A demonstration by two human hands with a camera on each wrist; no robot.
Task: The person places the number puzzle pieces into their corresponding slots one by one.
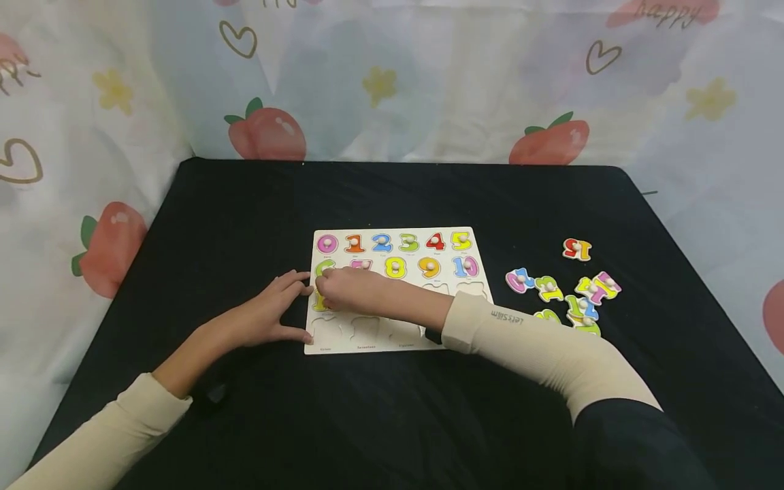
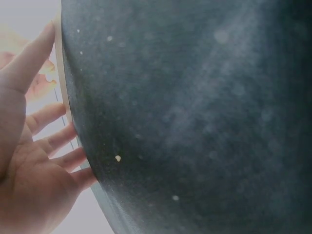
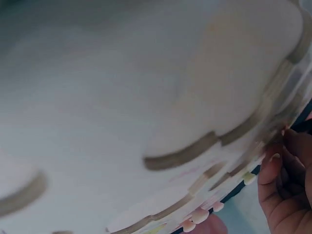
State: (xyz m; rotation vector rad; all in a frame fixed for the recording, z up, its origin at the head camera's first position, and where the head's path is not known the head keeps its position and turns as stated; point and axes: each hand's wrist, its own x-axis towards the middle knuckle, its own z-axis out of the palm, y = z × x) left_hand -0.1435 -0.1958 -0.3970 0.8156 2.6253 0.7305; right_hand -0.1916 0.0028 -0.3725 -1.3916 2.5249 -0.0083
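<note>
Puzzle board (image 1: 339,343): pale, rectangular, pink 0 (image 1: 327,244) inset.

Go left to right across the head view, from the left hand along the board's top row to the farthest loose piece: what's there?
Left hand, purple 0, orange 1, blue 2, green 3, red 4, yellow 5, red-and-yellow loose piece.

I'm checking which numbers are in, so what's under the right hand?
Parts of a green piece, a pink piece and a yellow piece show around the right hand. The rest of them, and the stretch of puzzle board beneath, are covered.
</note>
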